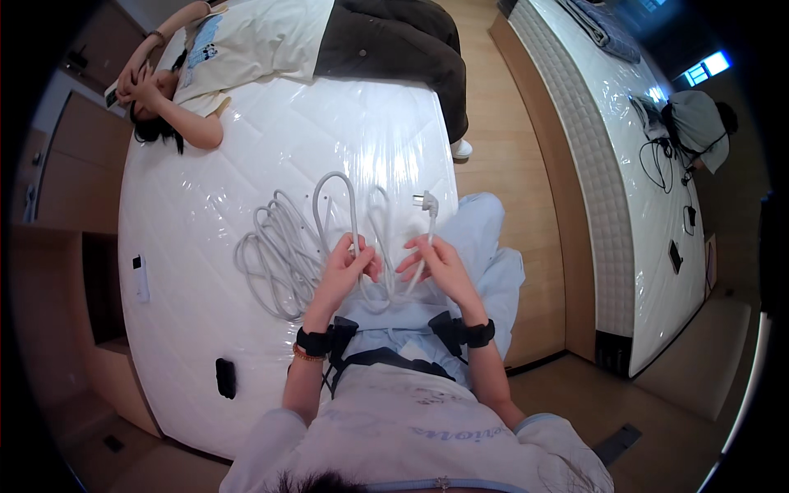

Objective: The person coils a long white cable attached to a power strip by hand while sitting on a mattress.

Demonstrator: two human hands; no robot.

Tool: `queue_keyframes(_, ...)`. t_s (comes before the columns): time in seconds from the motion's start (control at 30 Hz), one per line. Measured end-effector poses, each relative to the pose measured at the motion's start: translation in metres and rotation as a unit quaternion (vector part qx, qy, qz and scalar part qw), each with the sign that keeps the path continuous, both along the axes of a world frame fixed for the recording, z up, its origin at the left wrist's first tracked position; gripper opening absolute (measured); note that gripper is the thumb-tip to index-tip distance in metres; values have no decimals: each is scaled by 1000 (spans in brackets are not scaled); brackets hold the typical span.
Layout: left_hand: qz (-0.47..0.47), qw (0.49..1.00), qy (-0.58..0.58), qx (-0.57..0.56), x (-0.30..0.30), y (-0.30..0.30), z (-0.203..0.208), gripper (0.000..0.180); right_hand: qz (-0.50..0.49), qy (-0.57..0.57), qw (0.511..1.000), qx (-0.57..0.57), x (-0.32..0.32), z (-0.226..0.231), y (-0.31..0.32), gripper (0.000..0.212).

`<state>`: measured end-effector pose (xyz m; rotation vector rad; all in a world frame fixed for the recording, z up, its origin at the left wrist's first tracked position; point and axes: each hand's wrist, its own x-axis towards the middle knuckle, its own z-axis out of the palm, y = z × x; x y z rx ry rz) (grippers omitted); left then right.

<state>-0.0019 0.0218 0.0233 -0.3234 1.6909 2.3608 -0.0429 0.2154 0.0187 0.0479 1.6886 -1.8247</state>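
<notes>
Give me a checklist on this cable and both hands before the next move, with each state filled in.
1. Left hand has the cable: ok, its fingers close on it below an upright loop.
2. Right hand holds near the plug: ok, it has the cable just below.
3. Plug pins free: ok, they point left and touch nothing.
4. Whole cable gathered: not ok, loose loops spread on the plastic-covered mattress, left of the hands.
5. No knots: cannot tell, the loops overlap.
6. Dark object clear of the cable: ok, it lies apart.
</notes>
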Motion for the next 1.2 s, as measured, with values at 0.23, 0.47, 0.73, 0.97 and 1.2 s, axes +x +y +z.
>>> queue_keyframes(0.23, -23, 995, -70, -71, -2, -18, -6, 12, 4, 59, 998, -29, 7, -11, -8, 26)
queue_keyframes(0.47, 157, 959, -6, -235, 4, -20, -44, 32, -44, 63, 995, -62, 2, -9, -4, 20)
queue_keyframes(0.73, -163, 920, 41, -355, 2, 11, -1, 25, 11, 230, 973, -27, -11, 3, -32, 21)
queue_keyframes(0.97, -49, 983, -88, -154, 7, -3, -23, 23, 28, 81, 962, 259, -21, -48, -6, 30)
queue_keyframes(1.2, -43, 995, -49, -82, 2, -9, -23, 23, -62, -1, 998, 30, -6, -63, -39, 28)
